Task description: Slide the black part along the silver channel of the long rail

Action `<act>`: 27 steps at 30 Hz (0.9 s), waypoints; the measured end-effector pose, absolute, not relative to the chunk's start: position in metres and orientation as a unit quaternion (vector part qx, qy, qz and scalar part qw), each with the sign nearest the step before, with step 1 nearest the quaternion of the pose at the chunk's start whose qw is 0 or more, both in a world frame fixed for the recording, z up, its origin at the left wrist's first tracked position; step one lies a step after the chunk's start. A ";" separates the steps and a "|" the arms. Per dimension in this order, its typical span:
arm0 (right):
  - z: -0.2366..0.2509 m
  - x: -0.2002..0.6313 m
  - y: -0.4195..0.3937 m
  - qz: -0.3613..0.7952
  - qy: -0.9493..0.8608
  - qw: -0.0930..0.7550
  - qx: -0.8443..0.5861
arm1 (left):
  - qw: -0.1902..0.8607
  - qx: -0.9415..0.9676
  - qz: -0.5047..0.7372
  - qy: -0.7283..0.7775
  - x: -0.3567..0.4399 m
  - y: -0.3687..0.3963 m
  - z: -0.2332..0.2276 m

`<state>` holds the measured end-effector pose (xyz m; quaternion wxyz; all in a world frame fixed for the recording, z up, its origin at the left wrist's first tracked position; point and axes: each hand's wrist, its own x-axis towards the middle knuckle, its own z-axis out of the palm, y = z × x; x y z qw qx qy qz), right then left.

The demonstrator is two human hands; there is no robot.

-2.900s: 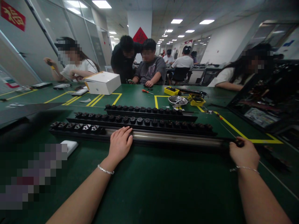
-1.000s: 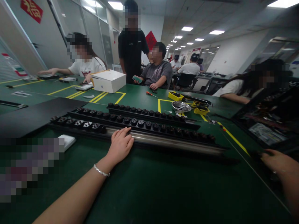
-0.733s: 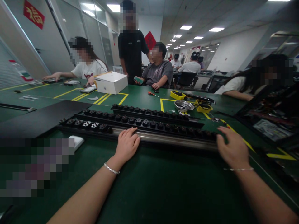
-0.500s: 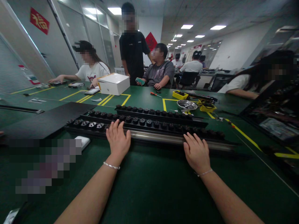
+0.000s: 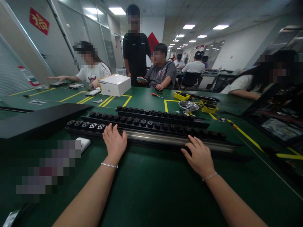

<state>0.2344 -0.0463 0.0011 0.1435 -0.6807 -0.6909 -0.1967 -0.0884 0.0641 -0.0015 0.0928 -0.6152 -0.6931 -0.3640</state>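
Both hands lie flat, fingers apart, clamped on nothing: the left hand presses the nearest rail just right of its short run of sockets, and the right hand rests its fingertips on the same rail's bare metal stretch, further right. A moment ago the right hand was away at the rail's far right end; it has since come in toward the middle, while the left hand has slid a little leftward, nearer the sockets. Three long black rails lie side by side on the green surface: the nearest carries about five sockets at its left end, the second rail and the third rail beyond it are filled along most of their length. Left of the left hand sits one small white block. Well beyond the rails stand one white box, one metal bowl and two yellow trays, with several people seated or standing at the far side.
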 end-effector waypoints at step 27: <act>0.000 0.229 -0.049 -0.196 -0.675 0.175 -0.689 | 0.089 -0.678 -0.400 -0.610 -0.091 0.072 -0.007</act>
